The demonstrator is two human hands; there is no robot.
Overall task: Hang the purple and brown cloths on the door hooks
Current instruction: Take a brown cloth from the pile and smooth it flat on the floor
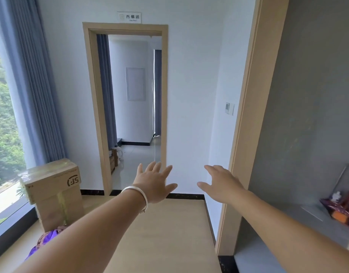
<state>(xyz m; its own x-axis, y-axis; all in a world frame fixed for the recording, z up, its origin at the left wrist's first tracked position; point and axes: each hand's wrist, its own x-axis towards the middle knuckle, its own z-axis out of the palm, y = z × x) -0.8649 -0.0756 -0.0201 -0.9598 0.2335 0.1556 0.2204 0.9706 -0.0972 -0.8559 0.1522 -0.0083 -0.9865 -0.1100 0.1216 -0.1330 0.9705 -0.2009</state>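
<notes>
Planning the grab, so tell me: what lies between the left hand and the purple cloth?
In the head view, only the person's own left forearm spans from the left hand to the purple cloth, above bare wooden tabletop.

A purple cloth (43, 240) shows only as a bunched patch at the lower left, the rest hidden behind the person's left forearm. Colourful packaging (345, 205) on the grey shelf is cut off by the right edge, its contents unreadable. Small print under the characters on the door sign (129, 17) is too tiny to read. Items low inside the far doorway (116, 154) stay indistinct.
</notes>
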